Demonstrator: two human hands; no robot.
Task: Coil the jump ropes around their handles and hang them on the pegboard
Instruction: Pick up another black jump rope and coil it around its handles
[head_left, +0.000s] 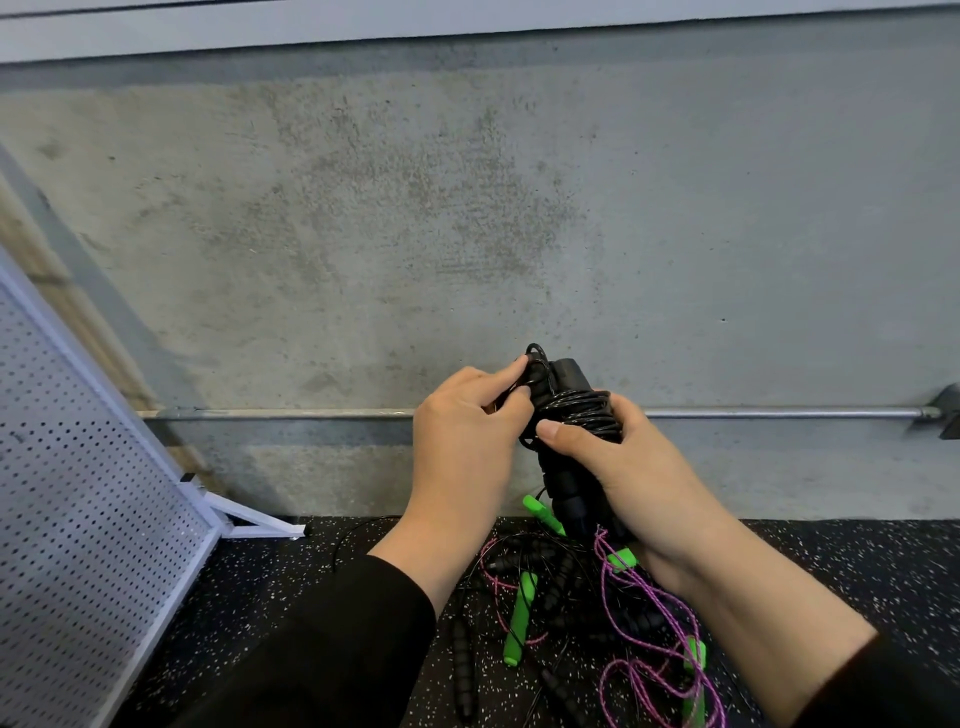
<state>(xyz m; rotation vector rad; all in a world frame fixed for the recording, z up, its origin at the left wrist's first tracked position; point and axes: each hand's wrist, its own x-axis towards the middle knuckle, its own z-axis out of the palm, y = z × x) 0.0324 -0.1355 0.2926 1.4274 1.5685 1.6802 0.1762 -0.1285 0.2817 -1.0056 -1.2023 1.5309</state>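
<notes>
**A:** From the head camera, where does the person have the rope?

**B:** Both hands are up in front of the grey concrete wall (467, 208). The right hand (618, 467) is wrapped round the paired black foam handles of the black speckled jump rope (563, 415), thumb pressed across the wound turns. The left hand (467, 441) pinches the cord near the top of the bundle, where a small loop sticks up.

**A:** So what could go wrong?

**B:** The coil looks springy. If the left hand's pinch slackens before the end is tucked, the last turns would likely pop loose and the winding unravel. The right thumb is all that pins the middle wraps; shifting it could let them slide down the handles.

**A:** And below?

**B:** A tangled pile of loose ropes (597, 613) lies on the black speckled rubber floor (291, 597), right beneath the hands: green handles, black handles, purple braided cord. Whether a strand of it reaches the held bundle cannot be told; if one did, lifting would drag the heap along.

**A:** The hanging part?

**B:** The white perforated metal pegboard (78, 467) stands well to the left, leaning on its frame. No hooks show in this view, so the person may struggle to find a peg, and a loosely finished coil could spill open once hung.
</notes>
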